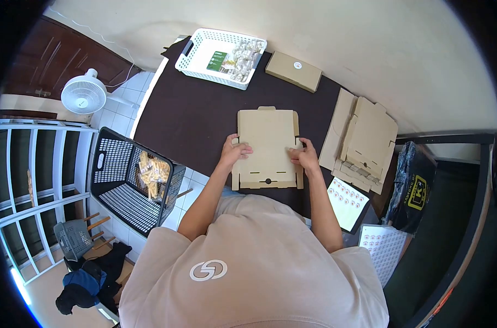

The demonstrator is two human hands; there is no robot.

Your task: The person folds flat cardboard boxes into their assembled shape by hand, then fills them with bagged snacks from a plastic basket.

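A flat brown cardboard box blank [267, 131] lies on the dark table before me, with a tab at its far edge and slots near its close edge. My left hand [237, 151] grips its left edge, thumb on top of the board. On the opposite edge, my right hand [304, 154] holds the board the same way, its thumb over the surface. Some fingers of both hands are hidden at the edges. To the right rests a stack of similar cardboard blanks [370, 134].
A white basket [196, 68] with small wrapped items and a closed box [292, 71] sit at the back. Sticker sheets [347, 203] lie front right. Left of the dark table [177, 120] stand a black crate [111, 188] and a white fan [84, 94].
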